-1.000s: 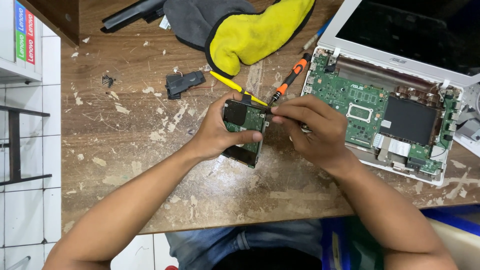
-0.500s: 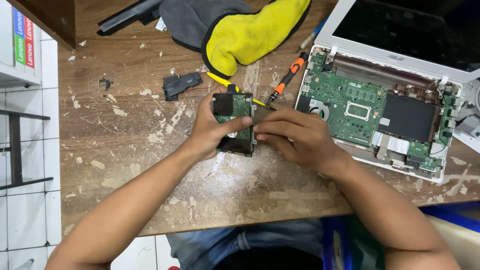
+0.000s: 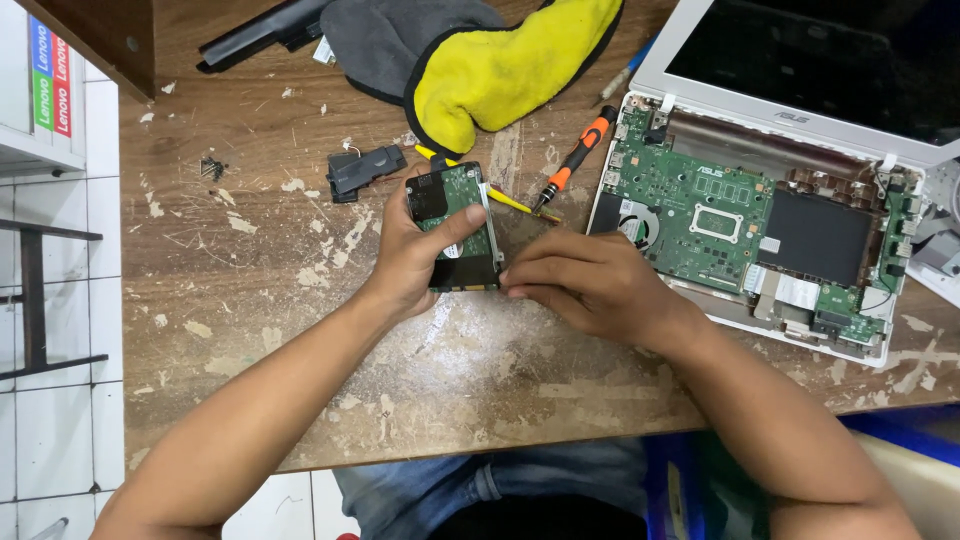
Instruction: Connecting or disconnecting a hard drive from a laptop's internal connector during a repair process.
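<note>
The left hand [image 3: 410, 262] clamps a hard drive [image 3: 458, 228], thumb across its green circuit board; the right hand [image 3: 590, 285] pinches the drive's right edge with fingertips together. The drive sits mid-workbench [image 3: 250, 300], just beside an orange-handled screwdriver [image 3: 575, 160] and an opened laptop [image 3: 750, 215] toward the right edge.

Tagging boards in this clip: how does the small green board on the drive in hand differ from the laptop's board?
The drive board is small, tilted, and held off the bench by the left hand, with the right hand at its edge. The laptop board is far larger, lies flat in the opened white laptop and is touched by neither hand. Both are green, with components facing up.
</note>
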